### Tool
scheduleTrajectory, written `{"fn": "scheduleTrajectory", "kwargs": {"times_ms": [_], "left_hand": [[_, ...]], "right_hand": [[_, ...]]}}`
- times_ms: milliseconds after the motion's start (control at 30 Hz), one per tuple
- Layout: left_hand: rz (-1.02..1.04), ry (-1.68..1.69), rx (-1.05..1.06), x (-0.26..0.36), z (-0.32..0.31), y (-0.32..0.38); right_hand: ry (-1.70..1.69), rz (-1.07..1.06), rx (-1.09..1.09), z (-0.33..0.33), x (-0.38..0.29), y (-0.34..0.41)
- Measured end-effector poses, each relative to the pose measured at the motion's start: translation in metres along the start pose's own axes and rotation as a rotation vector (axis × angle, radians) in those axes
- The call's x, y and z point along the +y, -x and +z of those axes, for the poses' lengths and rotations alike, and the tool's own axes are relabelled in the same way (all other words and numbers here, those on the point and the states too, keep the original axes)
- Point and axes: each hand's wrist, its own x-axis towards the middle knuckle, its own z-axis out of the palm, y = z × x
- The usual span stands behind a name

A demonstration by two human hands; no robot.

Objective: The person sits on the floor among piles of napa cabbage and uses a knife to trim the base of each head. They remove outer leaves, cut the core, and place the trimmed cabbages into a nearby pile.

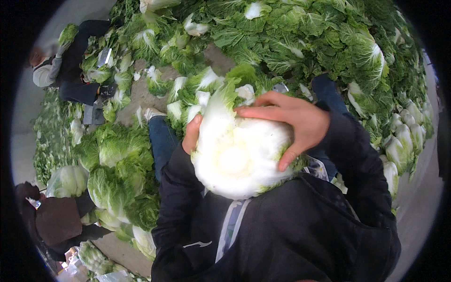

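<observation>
A large napa cabbage is held up before my chest, its white cut base turned towards me. My left hand grips its left side, with the thumb showing and the other fingers hidden behind the head. My right hand lies over its upper right side, thumb and fingers spread on the outer leaves. One outer leaf stands out at the top, between the hands. Just beyond, cut leaf pieces lie in a heap, and a shiny metal blade-like piece rests among the leaves.
Loose green leaves cover the ground ahead and to the right. Whole cabbages are stacked at the right, others lie at the left. A co-worker sits at the upper left holding a cabbage; another person is at the lower left.
</observation>
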Motion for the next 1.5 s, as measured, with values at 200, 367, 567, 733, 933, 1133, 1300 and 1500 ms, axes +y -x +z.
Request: {"fn": "scheduleTrajectory", "kwargs": {"times_ms": [200,367,567,733,933,1133,1300,1500], "left_hand": [[-0.147,0.046,0.022,0.007,0.005,-0.008],[-0.195,0.015,0.081,0.009,0.001,-0.007],[-0.114,0.134,0.158,0.007,-0.014,-0.008],[-0.162,0.056,0.144,0.009,-0.014,-0.015],[-0.174,-0.054,-0.065,-0.004,-0.007,-0.045],[0.234,-1.032,-0.160,-0.013,-0.029,-0.072],[-0.147,-0.384,-0.161,-0.005,-0.025,-0.067],[-0.332,-0.146,0.088,-0.002,-0.014,-0.045]], "right_hand": [[0.142,0.056,0.054,-0.010,-0.012,-0.003],[0.080,0.133,0.022,-0.004,-0.013,-0.010],[0.326,0.308,0.208,0.043,-0.033,0.044],[0.517,0.310,0.069,0.008,0.023,0.058],[-0.415,-0.095,-0.014,-0.027,0.027,-0.060],[0.113,-0.061,-0.180,-0.015,0.010,-0.071],[0.687,-0.174,0.081,-0.020,-0.007,-0.041],[0.737,-0.005,0.401,-0.003,0.029,0.022]]}}
